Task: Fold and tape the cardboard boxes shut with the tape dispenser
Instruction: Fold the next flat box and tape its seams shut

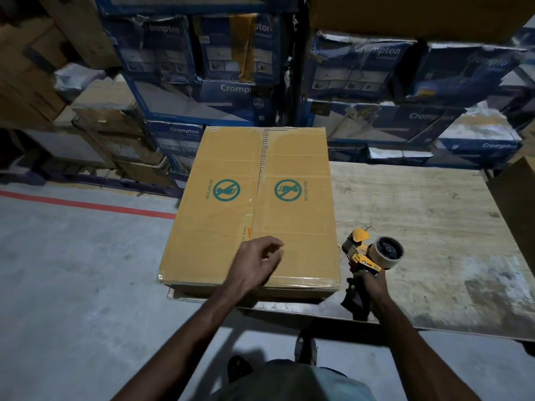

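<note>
A brown cardboard box (292, 227) lies flat on the wooden table, flaps folded shut, with two green "do not step" signs on top. Clear tape runs along its centre seam and its near edge. My left hand (257, 263) hovers over the near part of the lid, fingers loosely curled, holding nothing. To the right of the box, my right hand (369, 285) grips the handle of a yellow tape dispenser (373, 253) with a roll of tape on it, held just above the table.
The wooden table (434, 227) stretches to the right of the box. Stacks of blue Crompton cartons (376, 82) and brown boxes (110, 111) stand behind it. Grey floor with a red line (86, 205) lies to the left. My feet show below the table edge.
</note>
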`<state>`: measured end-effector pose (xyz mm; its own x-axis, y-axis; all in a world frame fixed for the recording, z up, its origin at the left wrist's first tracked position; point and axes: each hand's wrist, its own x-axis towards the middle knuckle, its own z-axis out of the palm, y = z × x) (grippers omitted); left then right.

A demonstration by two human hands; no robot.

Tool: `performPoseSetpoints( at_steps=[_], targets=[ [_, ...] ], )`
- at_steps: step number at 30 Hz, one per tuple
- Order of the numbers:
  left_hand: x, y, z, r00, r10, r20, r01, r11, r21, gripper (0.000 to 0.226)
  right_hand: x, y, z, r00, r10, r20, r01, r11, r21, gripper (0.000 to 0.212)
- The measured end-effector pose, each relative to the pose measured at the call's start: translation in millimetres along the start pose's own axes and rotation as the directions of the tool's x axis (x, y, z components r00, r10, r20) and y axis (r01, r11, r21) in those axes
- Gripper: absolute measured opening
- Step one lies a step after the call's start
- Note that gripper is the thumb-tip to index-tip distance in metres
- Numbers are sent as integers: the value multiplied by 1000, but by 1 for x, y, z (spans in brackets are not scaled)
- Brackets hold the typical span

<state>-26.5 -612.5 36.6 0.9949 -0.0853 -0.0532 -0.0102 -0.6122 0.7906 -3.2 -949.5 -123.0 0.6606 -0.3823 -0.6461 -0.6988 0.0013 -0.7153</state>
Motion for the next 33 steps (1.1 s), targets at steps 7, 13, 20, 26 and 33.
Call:
performPoseSetpoints(
  at_steps=[7, 13, 20, 26, 33],
  targets=[
    [22, 42, 43, 908, -312, 278, 397, 853, -338, 32, -83, -58, -33, 992, -111, -67, 125, 959, 255, 23],
    [32, 71, 48, 779, -469, 415, 627, 597, -501, 69, -135, -54, -53, 903, -417, -103, 409, 908, -87, 39],
    [34, 78, 23, 658, -464, 594, 753, 403, -520, 88, -175, -50, -45, 720, -683, 125, 687, 675, -271, 49],
    [12, 51, 10, 643, -512, 569, 725, 167, -669, 26, -180, -45, -26, 638, -742, 206, 764, 577, -288, 52],
    [-5, 26, 0, 611, -547, 573, 721, 83, -688, 16, -179, -44, -13, 549, -778, 307, 832, 469, -297, 55]
  ],
)
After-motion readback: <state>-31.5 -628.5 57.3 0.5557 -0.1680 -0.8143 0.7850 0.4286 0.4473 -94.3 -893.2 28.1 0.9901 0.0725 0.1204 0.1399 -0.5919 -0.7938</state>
